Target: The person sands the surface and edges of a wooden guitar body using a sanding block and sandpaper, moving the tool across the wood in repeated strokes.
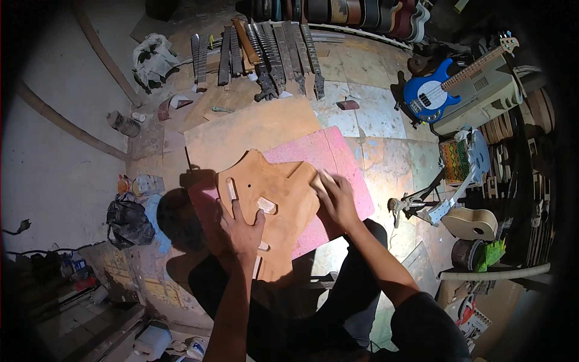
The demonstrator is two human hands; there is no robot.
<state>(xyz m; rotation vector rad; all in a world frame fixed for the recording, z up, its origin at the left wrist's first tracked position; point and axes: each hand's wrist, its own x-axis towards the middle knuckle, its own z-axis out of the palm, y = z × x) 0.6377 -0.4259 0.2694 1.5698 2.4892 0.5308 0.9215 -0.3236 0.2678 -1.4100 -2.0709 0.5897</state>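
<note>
An unpainted wooden electric guitar body [280, 205] lies in front of me, with routed cavities and a small dark hole in its face. It rests over a pink board [347, 163]. My left hand [241, 232] lies on its left part with fingers spread, beside the central cavity. My right hand [338, 199] is closed at the upper right horn, its fingers pressed together against the curved edge. Something pale shows under those fingertips; too little of it is visible to name. The lower end of the body reaches my lap.
A brown board [253, 130] lies beyond the pink one. Several guitar necks [271, 54] are laid out farther back. To the right, a blue bass guitar [431, 93] leans on a beige cabinet, near an acoustic guitar body [470, 224]. A black plastic bag [128, 223] sits at left.
</note>
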